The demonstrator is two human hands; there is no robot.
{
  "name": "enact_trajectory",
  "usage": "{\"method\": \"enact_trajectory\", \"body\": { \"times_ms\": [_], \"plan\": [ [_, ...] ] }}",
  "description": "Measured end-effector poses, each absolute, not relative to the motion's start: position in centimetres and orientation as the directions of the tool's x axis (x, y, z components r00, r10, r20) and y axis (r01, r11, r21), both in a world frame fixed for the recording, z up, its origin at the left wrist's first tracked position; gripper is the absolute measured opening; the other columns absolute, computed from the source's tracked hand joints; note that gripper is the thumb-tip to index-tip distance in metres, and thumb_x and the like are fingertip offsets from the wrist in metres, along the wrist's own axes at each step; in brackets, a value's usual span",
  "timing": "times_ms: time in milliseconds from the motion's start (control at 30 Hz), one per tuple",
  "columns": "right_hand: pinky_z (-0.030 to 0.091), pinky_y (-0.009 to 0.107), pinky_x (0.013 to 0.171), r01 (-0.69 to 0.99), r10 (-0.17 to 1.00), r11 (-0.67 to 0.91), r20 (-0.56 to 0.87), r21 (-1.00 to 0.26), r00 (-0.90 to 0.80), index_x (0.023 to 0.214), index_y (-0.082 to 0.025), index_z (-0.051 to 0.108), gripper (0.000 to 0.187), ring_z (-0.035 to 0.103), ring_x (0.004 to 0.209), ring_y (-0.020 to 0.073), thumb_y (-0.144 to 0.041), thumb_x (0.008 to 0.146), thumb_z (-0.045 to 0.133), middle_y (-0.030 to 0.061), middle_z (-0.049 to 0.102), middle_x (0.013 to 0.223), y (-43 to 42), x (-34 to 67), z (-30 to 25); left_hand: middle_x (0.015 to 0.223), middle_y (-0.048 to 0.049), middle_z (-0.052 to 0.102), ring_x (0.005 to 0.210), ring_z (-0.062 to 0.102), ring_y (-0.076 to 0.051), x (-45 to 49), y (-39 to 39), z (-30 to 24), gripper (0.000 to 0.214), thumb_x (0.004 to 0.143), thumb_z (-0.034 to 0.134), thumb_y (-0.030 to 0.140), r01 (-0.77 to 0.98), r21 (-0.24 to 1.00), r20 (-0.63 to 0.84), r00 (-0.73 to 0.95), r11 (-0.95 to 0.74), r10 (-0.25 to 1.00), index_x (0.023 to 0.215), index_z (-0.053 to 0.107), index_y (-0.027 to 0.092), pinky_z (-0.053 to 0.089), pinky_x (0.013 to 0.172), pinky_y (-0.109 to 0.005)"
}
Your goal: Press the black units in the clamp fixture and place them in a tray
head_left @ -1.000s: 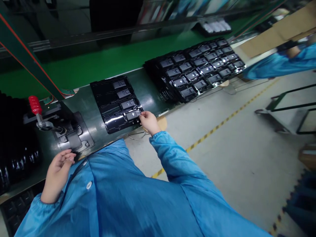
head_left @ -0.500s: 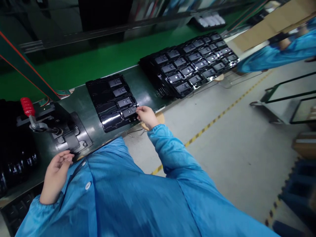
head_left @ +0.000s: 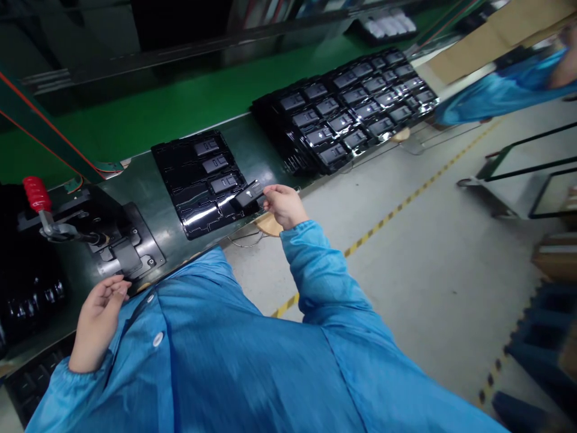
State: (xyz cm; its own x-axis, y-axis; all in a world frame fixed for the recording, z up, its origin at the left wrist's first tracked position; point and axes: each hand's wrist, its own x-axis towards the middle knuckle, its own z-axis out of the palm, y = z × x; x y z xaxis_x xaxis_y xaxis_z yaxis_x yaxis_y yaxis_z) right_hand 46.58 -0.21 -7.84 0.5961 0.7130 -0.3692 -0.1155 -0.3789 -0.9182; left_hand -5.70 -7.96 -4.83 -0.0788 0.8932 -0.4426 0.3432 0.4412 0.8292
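Note:
My right hand (head_left: 283,204) pinches a small black rectangular part (head_left: 248,195) and holds it just above the near right corner of a black moulded tray (head_left: 180,157) on the dark green bench. Three similar parts (head_left: 213,163) lie in the tray's right column. My left hand (head_left: 97,316) hovers at the bench's front edge with its fingers loosely curled and nothing visible in them, just below a metal press fixture (head_left: 124,251) with a red-knobbed lever (head_left: 35,195).
A larger stack of black trays (head_left: 347,111) filled with several parts lies further right on the bench. Another person's blue sleeve (head_left: 489,93) reaches in at top right beside cardboard (head_left: 487,42). A yellow floor line (head_left: 396,210) and a cart frame (head_left: 527,180) lie to the right.
My right hand has lifted the black part out of the tray's near right pocket and pulled it slightly up and right. My left hand has hardly moved.

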Motion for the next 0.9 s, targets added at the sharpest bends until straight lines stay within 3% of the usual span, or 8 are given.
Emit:
{"method": "enact_trajectory", "body": {
  "times_ms": [300,567,700,900],
  "plan": [
    [0.047,0.017,0.045,-0.187,0.624,-0.348,-0.376,-0.919,0.685,0.09,-0.02,0.06,0.016,0.052,0.049,0.0073,-0.024,0.084,0.075,-0.0053,0.056,0.067,-1.4,46.9,-8.7,0.113,-0.0102,0.078,0.091,0.069,-0.022,-5.7,-7.6,-4.8,0.063,0.085,0.079,0.064,0.364,0.824,-0.435,-0.084,0.434,0.897,0.127,0.071,0.018,0.058,0.088,-0.036],
    [0.045,0.022,0.045,0.045,0.682,-0.477,-0.337,-0.878,0.65,0.082,-0.018,0.067,0.009,0.053,0.05,0.0129,-0.027,0.084,0.07,-0.0022,0.058,0.06,-1.1,44.4,-11.2,0.114,-0.01,0.079,0.094,0.072,-0.024,-5.8,-7.9,-5.3,0.065,0.082,0.081,0.066,0.343,0.816,-0.463,-0.095,0.465,0.881,0.127,0.072,0.02,0.06,0.089,-0.037],
    [0.054,0.027,0.062,0.219,0.737,-0.481,-0.256,-0.849,0.626,0.08,-0.019,0.072,0.008,0.059,0.062,0.0173,-0.026,0.081,0.07,-0.0004,0.063,0.062,-1.2,44.9,-11.6,0.113,-0.0108,0.08,0.094,0.073,-0.025,-5.5,-8.0,-4.9,0.067,0.08,0.081,0.068,0.343,0.82,-0.452,-0.104,0.459,0.886,0.125,0.072,0.019,0.061,0.089,-0.038],
    [0.057,0.035,0.096,0.404,0.749,-0.425,-0.064,-0.81,0.66,0.083,-0.02,0.074,0.014,0.067,0.091,0.0226,-0.025,0.085,0.061,0.0059,0.077,0.089,-1.9,45.4,-11.7,0.115,-0.0119,0.08,0.096,0.074,-0.027,-5.4,-8.0,-5.0,0.067,0.079,0.081,0.067,0.355,0.818,-0.456,-0.079,0.452,0.887,0.124,0.072,0.019,0.062,0.09,-0.04]
  ]
}}
